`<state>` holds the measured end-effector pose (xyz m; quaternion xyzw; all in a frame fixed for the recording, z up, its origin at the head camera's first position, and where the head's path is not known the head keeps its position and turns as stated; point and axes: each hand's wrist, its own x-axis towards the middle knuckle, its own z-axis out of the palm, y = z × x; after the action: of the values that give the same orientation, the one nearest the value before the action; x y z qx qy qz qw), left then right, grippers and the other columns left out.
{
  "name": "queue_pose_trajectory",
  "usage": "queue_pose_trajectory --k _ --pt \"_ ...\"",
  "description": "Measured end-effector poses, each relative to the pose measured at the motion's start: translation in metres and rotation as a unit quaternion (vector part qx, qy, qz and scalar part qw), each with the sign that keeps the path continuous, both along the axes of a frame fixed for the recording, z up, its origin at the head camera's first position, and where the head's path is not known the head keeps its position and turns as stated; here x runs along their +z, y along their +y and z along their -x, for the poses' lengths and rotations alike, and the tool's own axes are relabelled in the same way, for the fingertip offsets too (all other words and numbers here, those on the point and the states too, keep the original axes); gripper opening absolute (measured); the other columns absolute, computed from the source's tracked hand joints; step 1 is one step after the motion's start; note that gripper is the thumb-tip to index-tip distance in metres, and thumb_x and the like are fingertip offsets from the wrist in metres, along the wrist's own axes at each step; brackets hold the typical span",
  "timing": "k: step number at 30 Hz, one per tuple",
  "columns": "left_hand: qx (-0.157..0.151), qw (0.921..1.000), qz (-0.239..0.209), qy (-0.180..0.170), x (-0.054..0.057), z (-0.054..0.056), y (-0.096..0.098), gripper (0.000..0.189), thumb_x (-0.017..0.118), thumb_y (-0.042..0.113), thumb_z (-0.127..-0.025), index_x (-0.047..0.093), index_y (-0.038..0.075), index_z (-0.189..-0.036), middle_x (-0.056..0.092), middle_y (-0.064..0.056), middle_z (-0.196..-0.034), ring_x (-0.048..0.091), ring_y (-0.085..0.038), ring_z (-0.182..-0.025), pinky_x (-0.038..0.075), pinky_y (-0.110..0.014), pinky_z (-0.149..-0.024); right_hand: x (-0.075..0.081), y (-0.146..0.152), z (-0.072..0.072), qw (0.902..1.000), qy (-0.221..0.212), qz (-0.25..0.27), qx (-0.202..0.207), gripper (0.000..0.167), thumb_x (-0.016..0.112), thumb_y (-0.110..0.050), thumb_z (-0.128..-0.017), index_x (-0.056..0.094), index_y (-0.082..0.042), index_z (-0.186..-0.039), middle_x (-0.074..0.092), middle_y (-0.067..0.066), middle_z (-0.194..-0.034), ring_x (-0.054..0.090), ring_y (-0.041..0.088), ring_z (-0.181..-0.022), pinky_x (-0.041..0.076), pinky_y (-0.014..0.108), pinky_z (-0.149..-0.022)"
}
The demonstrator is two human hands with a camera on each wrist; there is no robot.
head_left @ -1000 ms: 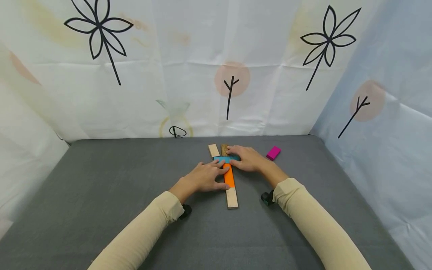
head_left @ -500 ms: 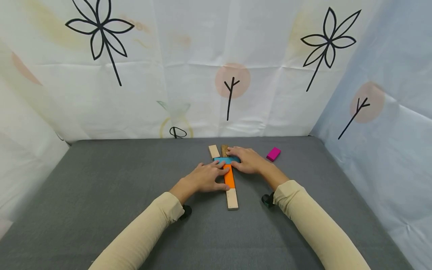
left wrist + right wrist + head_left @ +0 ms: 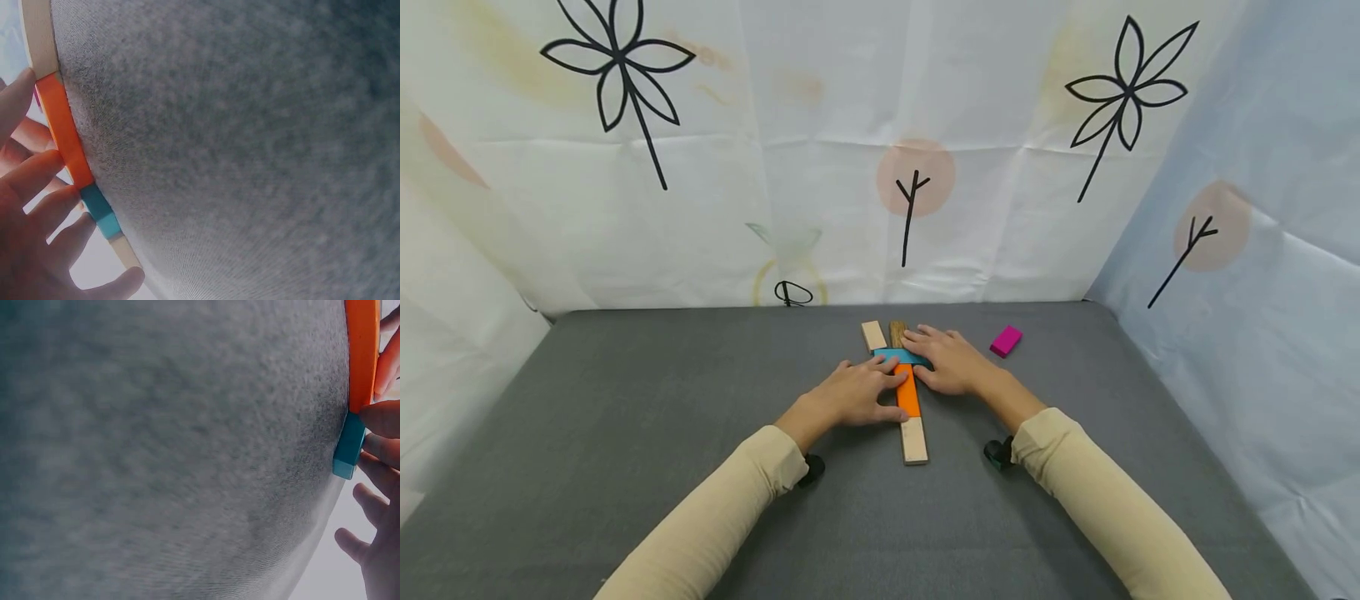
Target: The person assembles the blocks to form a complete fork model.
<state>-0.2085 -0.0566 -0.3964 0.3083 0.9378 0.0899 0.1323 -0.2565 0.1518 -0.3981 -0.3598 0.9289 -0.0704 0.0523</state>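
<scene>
Flat wooden blocks lie together on the grey table in the head view. A blue block crosses the far end of an orange block, and a pale block continues the line nearer me. Beyond the blue one are a brown block and a second pale block, angled left. My left hand spreads along the left side, its thumb at the orange-pale joint and fingertips on the orange and blue blocks. My right hand touches the blue block's right part, which it partly hides, with fingers extended.
A magenta block lies apart, to the right of my right hand. Grey cloth covers the table. White printed sheets rise behind its back edge and along both sides.
The right hand has shifted slightly toward me and its fingers have straightened. The left hand and the blocks stay in place.
</scene>
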Motion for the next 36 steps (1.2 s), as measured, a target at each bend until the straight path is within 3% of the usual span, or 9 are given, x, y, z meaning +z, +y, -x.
queue_pose_trajectory --k 11,20,30,36 --pt "0.003 1.0000 -0.003 -0.005 -0.002 -0.001 0.000 0.074 0.059 0.061 -0.093 0.041 0.022 -0.153 0.026 -0.002 -0.163 0.022 -0.026 -0.150 0.026 -0.066 -0.110 0.002 0.020 -0.020 0.9996 0.027 -0.007 0.004 0.055 0.059 -0.028 -0.100 0.047 -0.004 -0.148 0.043 0.014 -0.154 0.034 0.038 -0.144 0.028 0.063 -0.110" --pt "0.007 1.0000 -0.001 0.001 -0.004 -0.002 0.000 0.072 0.059 0.060 -0.093 0.043 0.023 -0.152 0.027 -0.001 -0.162 0.022 -0.025 -0.150 0.025 -0.065 -0.111 0.006 0.068 -0.025 0.9974 0.058 -0.001 -0.043 0.057 0.064 -0.028 -0.098 0.049 -0.001 -0.146 0.044 0.021 -0.151 0.036 0.042 -0.141 0.025 0.066 -0.110" --pt "0.002 0.9999 -0.014 -0.003 -0.005 -0.001 -0.002 0.072 0.059 0.059 -0.093 0.042 0.022 -0.153 0.026 -0.001 -0.163 0.020 -0.026 -0.151 0.025 -0.066 -0.111 0.005 0.121 -0.024 0.9922 0.041 0.002 -0.118 0.057 0.063 -0.025 -0.098 0.048 0.003 -0.145 0.041 0.025 -0.151 0.037 0.043 -0.140 0.024 0.068 -0.109" --pt "0.001 0.9998 -0.018 -0.004 -0.004 -0.001 -0.003 0.072 0.059 0.059 -0.094 0.042 0.021 -0.153 0.026 -0.001 -0.163 0.020 -0.026 -0.151 0.026 -0.066 -0.110 0.000 0.137 -0.024 0.9909 0.035 0.010 -0.129 0.058 0.061 -0.025 -0.099 0.045 0.004 -0.146 0.040 0.027 -0.151 0.037 0.044 -0.139 0.026 0.067 -0.108"
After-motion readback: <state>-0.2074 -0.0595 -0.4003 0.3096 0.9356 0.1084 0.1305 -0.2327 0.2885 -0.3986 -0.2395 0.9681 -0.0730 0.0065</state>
